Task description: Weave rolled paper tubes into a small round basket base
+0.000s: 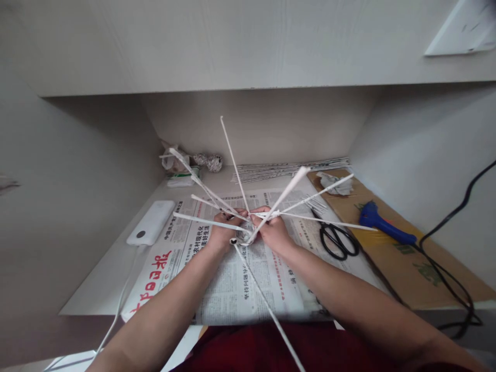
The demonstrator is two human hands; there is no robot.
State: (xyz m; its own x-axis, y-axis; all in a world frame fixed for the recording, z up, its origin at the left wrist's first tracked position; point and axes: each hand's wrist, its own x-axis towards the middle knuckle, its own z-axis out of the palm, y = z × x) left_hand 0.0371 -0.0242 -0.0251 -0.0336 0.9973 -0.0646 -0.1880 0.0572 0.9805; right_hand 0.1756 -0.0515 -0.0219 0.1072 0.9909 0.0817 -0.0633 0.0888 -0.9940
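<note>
Between my two hands is a small piece of weaving made of rolled paper tubes [204,220], whose loose ends fan outward in several directions. My left hand [225,230] grips its left side, fingers curled round the far edge. On the opposite side my right hand [273,230] pinches the tubes near their crossing. One long tube [267,299] runs down toward my body, and another thin one stretches right toward the glue gun. The fingertips are partly covered by the tubes. Newspaper [228,279] lies beneath the work.
Black-handled scissors [339,240] lie to the right. A blue glue gun [383,225] with a black cord rests on cardboard [418,279]. At left is a white power bank [151,222] with a cable. Several paper tubes [271,171] lie along the back wall.
</note>
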